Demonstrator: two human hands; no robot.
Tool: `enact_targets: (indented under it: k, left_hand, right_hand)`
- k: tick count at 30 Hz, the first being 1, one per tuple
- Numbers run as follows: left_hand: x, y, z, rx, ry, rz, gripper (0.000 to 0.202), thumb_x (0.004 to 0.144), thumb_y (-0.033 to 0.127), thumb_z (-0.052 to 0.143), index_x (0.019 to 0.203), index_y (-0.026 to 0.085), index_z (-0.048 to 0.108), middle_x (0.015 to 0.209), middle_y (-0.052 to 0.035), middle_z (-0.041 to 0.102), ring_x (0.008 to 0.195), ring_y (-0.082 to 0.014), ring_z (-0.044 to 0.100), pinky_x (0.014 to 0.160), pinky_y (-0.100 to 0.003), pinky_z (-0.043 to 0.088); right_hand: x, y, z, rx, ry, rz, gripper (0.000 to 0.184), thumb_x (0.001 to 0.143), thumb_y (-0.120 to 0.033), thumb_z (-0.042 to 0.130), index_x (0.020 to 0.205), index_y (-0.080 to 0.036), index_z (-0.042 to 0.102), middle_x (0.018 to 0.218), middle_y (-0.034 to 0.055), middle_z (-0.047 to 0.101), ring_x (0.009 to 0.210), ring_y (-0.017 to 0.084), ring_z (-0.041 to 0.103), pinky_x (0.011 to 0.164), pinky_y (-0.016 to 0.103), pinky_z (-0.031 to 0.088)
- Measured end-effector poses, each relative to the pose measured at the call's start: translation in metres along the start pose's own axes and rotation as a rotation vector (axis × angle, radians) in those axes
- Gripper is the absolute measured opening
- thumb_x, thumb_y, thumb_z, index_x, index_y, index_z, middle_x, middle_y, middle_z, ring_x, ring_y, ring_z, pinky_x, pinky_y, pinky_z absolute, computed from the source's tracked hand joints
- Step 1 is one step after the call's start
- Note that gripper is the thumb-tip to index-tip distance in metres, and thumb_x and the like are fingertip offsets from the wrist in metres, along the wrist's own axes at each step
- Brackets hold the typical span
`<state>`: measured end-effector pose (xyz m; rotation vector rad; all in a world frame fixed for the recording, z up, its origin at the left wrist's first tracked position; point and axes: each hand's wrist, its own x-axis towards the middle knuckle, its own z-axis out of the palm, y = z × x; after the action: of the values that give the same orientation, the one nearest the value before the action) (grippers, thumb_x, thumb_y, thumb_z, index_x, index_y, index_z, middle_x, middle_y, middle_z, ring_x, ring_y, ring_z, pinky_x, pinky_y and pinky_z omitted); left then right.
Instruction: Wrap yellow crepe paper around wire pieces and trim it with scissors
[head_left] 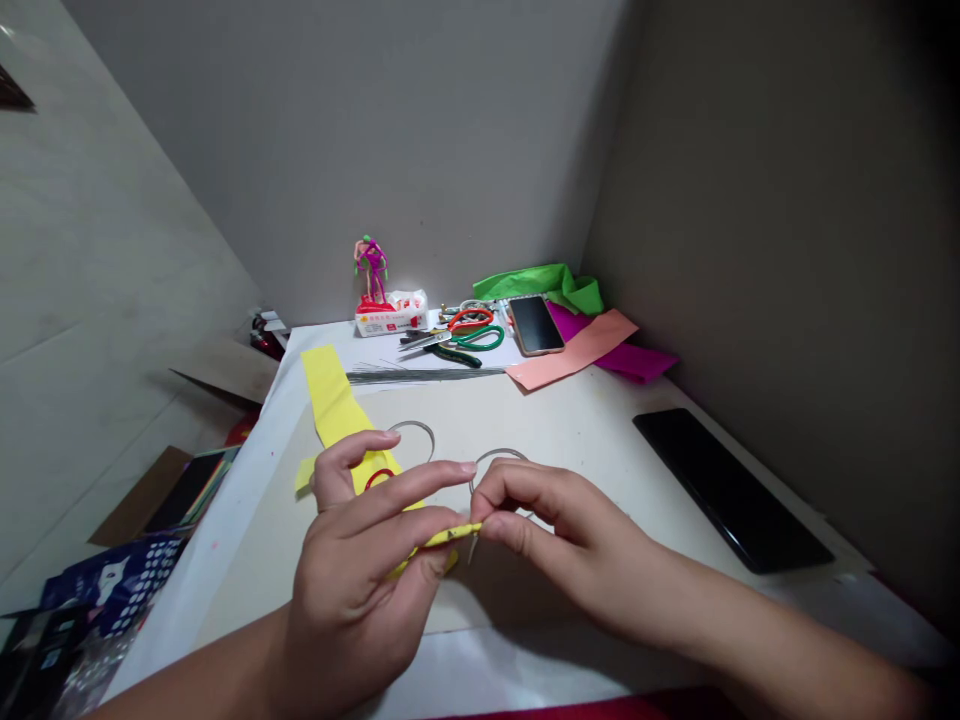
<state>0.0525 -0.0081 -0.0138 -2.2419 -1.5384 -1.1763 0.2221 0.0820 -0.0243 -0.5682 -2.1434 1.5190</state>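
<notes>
Yellow paper strip (450, 537) lies below the wire bundle (424, 375), held at a wire end (472, 548). Left hand (352, 565) pinches it between thumb and closed fingers; right hand (559, 530) pinches it at the fingertips. Step in hand: paper being wrapped on wire. Hold calls for steady, even pressure.

No words or numbers can be read anywhere: the small white box (384, 322) carries red print too tiny to make out, and the blue packet (112, 585) at lower left shows no legible lettering.
</notes>
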Motion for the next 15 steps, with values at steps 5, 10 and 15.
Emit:
enact_targets:
  k: [5, 10, 15]
  left_hand:
    - [0.0, -0.004, -0.002, -0.092, -0.056, -0.015, 0.026, 0.076, -0.001, 0.06, 0.085, 0.022, 0.065, 0.094, -0.0016, 0.074, 0.095, -0.0197, 0.058, 0.095, -0.044, 0.038]
    - [0.002, -0.009, -0.003, -0.324, -0.116, -0.217, 0.018, 0.079, 0.005, 0.061, 0.077, 0.021, 0.069, 0.081, -0.0004, 0.071, 0.083, -0.0163, 0.061, 0.078, -0.031, 0.048]
    - [0.005, -0.011, 0.001, -0.465, -0.166, -0.489, 0.016, 0.077, 0.009, 0.064, 0.072, 0.021, 0.072, 0.083, 0.0006, 0.071, 0.077, -0.0117, 0.066, 0.073, -0.018, 0.051]
  right_hand:
    - [0.003, -0.001, -0.003, 0.322, -0.209, 0.207, 0.021, 0.091, -0.028, 0.049, 0.077, -0.014, 0.057, 0.072, 0.0001, 0.053, 0.068, 0.011, 0.047, 0.066, 0.024, 0.038]
    - [0.0, -0.003, 0.001, 0.235, -0.158, 0.094, 0.013, 0.084, -0.027, 0.06, 0.081, -0.014, 0.06, 0.079, 0.0023, 0.059, 0.076, 0.014, 0.054, 0.071, 0.025, 0.042]
    - [-0.002, 0.01, 0.009, -0.369, 0.168, -0.374, 0.011, 0.082, -0.009, 0.057, 0.091, -0.014, 0.062, 0.082, 0.0052, 0.062, 0.076, 0.016, 0.054, 0.071, 0.03, 0.04]
